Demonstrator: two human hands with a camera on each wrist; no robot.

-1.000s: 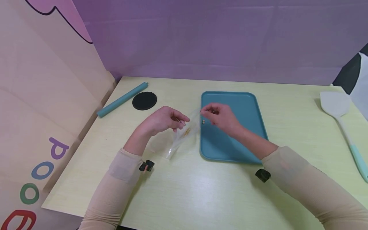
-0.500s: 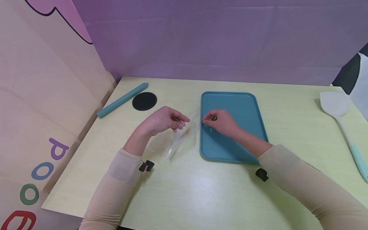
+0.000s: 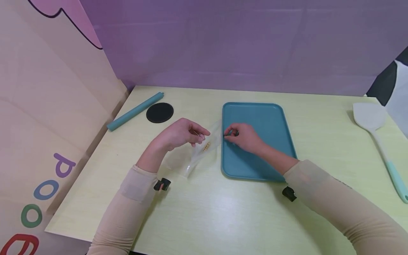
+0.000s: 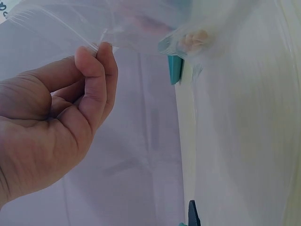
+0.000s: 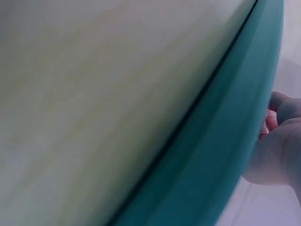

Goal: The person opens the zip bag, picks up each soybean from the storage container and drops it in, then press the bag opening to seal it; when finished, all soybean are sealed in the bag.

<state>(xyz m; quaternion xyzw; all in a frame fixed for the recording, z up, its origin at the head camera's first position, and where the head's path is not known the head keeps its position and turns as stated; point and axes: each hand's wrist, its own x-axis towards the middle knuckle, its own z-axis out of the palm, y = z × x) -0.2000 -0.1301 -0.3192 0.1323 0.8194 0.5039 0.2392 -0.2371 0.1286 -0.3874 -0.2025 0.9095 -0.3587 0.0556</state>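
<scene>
My left hand (image 3: 186,132) pinches the upper edge of a clear plastic bag (image 3: 216,132) between thumb and fingertips; the left wrist view shows this pinch closely. Low in the bag lie several small tan, bean-like pieces (image 3: 207,146). A blue rectangular tray (image 3: 264,166) sits just right of the bag. Over its left edge is my right hand (image 3: 245,136), with thumb and index finger curled toward each other at the rim. Whether they hold one of the small pieces is hidden. In the right wrist view, the tray's side (image 5: 221,122) covers part of the right hand (image 5: 277,146).
A blue-green rolled stick (image 3: 135,111) and a round black disc (image 3: 160,112) lie at the table's back left. At the far right rests a white spatula (image 3: 369,115) with a mint handle. A purple cloth wall (image 3: 242,46) stands behind the table.
My right hand has moved down a little along the tray's left edge, covering the small tan pieces seen there earlier. The left hand and the bag stay in place.
</scene>
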